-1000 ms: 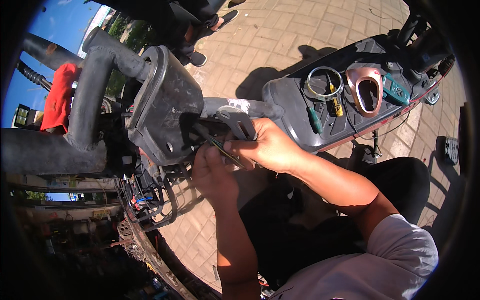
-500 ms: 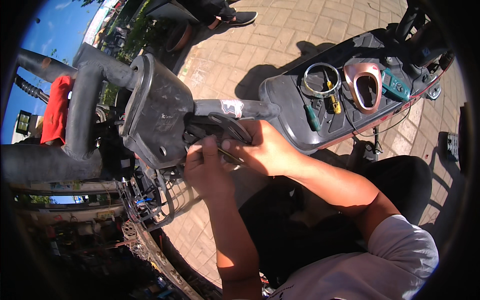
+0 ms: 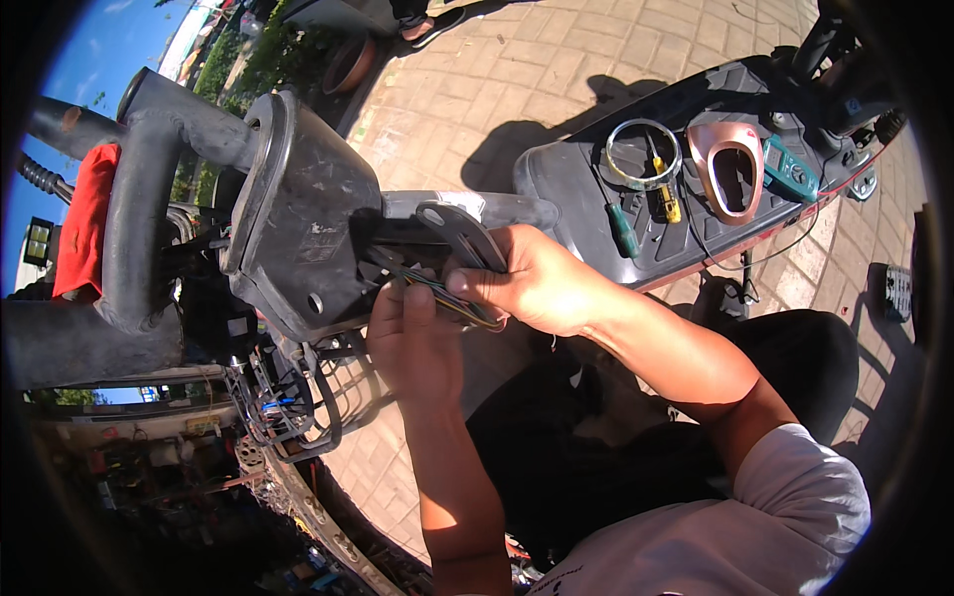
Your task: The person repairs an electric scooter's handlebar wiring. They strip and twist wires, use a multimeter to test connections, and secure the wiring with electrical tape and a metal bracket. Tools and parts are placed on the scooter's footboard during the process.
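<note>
In front of a black plastic housing [image 3: 313,223] of a scooter, both my hands meet over a bundle of thin coloured wires [image 3: 459,303]. My left hand [image 3: 415,343] is closed, with thumb and fingers pinching the wires close to the housing. My right hand [image 3: 542,283] is closed too, thumb pressed on the wires, and a black curved plastic piece [image 3: 462,236] stands up between its fingers and the housing. Yellow and green strands bend round in a loop below the right thumb. The wires' far ends are hidden behind my fingers.
On the black scooter footboard [image 3: 556,179] lie a metal ring [image 3: 609,164], a green-handled screwdriver [image 3: 623,230], a yellow-handled screwdriver [image 3: 668,207], a copper-coloured cover [image 3: 704,164] and a teal multimeter [image 3: 790,169]. Red cloth [image 3: 87,223] wraps a grey tube. Another person's foot [image 3: 437,28] stands beyond.
The wire bundle shows more plainly between my hands, its loop now visible below the right thumb. The black curved piece has tilted more upright. The other person's foot has shifted left and away.
</note>
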Demonstrator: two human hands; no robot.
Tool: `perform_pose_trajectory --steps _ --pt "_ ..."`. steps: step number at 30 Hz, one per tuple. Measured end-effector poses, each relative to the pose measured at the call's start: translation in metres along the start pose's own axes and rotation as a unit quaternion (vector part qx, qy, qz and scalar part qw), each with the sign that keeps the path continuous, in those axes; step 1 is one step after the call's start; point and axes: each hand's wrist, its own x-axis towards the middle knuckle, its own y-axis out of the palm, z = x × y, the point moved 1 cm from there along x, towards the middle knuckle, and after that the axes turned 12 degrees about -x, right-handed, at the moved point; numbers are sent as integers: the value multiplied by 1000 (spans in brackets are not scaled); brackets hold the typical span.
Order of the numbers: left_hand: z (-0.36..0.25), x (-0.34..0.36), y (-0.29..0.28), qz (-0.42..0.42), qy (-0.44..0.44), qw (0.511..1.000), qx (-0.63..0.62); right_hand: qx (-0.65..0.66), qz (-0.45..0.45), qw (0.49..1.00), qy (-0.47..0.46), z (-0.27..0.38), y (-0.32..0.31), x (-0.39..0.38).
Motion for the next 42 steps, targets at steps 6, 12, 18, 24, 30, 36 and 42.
perform_pose_trajectory --steps 6,12,18,24,30,36,42 --pt "-6 -6 2 -17 -3 999 40 -12 -29 999 -21 3 6 -3" --pt "-6 -4 -3 -11 11 1000 12 61 17 998 1 -4 3 1" --pt "-4 -8 -1 -28 43 992 118 24 11 999 -30 -3 0 -4" --pt "-9 -10 4 -33 30 989 142 19 38 998 -40 -2 -9 4" --pt "-12 -9 5 -73 -7 988 138 -16 43 998 -41 7 -17 2" --pt "-12 -12 -7 -37 -18 994 99 -337 39 931 -133 -8 -69 -46" --pt "-11 -8 9 -38 -23 999 19 -357 -6 909 -215 -36 -48 -45"
